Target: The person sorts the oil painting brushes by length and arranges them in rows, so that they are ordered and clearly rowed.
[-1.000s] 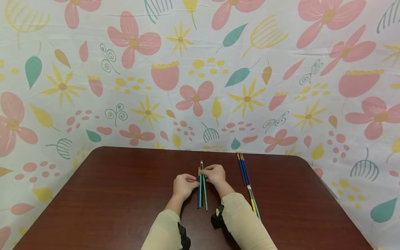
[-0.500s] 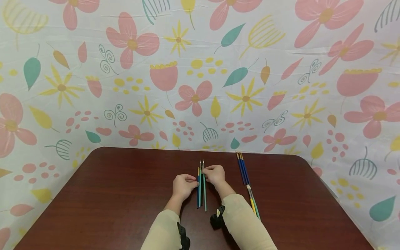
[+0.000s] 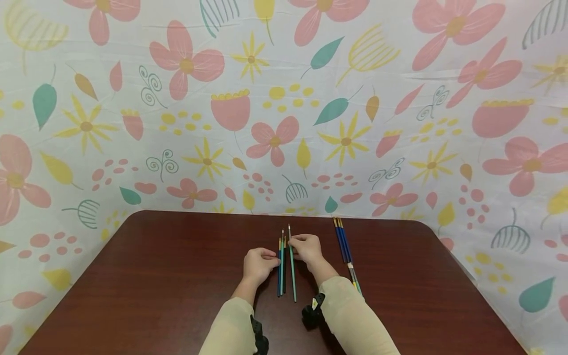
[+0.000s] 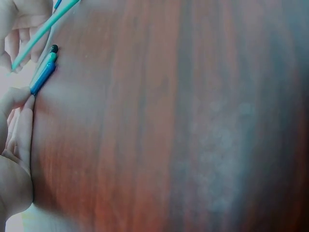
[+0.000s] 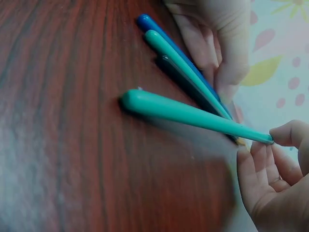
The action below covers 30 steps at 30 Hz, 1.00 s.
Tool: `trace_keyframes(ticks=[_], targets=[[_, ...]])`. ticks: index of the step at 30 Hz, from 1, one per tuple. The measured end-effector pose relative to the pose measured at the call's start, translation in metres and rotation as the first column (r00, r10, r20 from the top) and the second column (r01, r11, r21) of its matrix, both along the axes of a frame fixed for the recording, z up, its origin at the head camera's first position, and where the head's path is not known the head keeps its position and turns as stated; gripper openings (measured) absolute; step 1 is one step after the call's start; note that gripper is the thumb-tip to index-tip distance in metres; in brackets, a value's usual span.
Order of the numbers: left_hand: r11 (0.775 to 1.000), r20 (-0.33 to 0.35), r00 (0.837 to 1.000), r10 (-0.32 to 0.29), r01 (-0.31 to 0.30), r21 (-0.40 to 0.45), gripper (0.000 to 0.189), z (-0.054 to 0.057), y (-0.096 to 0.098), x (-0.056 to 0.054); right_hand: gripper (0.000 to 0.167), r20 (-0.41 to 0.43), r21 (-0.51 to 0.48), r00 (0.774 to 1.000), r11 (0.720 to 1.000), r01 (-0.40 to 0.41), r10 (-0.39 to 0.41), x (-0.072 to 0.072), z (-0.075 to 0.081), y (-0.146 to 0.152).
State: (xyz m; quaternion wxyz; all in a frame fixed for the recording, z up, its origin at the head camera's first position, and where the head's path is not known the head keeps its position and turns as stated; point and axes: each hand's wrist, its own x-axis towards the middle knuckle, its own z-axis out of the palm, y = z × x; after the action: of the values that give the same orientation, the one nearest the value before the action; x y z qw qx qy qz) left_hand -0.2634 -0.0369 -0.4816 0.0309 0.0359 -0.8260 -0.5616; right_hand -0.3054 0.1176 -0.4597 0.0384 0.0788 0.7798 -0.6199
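Observation:
In the head view my right hand (image 3: 308, 249) pinches a green paintbrush (image 3: 293, 281) between thumb and fingers near its bristle end. Its thick handle end points toward me, slanting across the right wrist view. Just left of it, three paintbrushes lie side by side on the table: a black one (image 5: 181, 77), a second green one (image 5: 183, 60) and a blue one (image 5: 166, 38). My left hand (image 3: 258, 266) is at the left side of this row, thumb and finger pinching the blue brush, as the left wrist view shows.
Farther right on the brown table (image 3: 177, 276) lie several blue paintbrushes (image 3: 343, 241). More brushes (image 3: 354, 278) lie below them, partly hidden by the right sleeve (image 3: 350, 310). A flowered cloth (image 3: 266, 98) hangs behind the table.
My right hand has drawn the green paintbrush a little to the right, widening the gap to the other three. The left hand has stayed nearly in place at the blue one.

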Motion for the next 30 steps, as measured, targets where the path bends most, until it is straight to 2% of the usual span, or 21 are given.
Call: trace_keyframes(ticks=[16,30], targets=[[0.999,0.010,1.000,-0.004,0.004,0.048,0.017,-0.006,-0.002,0.002,0.031,-0.015,-0.021,1.000,1.000,-0.012,0.012,0.009,0.010,0.013],[0.999,0.009,1.000,-0.013,0.013,0.043,0.016,-0.001,0.000,0.001,0.033,-0.027,0.023,0.999,1.000,-0.021,0.022,0.020,0.024,0.040]])
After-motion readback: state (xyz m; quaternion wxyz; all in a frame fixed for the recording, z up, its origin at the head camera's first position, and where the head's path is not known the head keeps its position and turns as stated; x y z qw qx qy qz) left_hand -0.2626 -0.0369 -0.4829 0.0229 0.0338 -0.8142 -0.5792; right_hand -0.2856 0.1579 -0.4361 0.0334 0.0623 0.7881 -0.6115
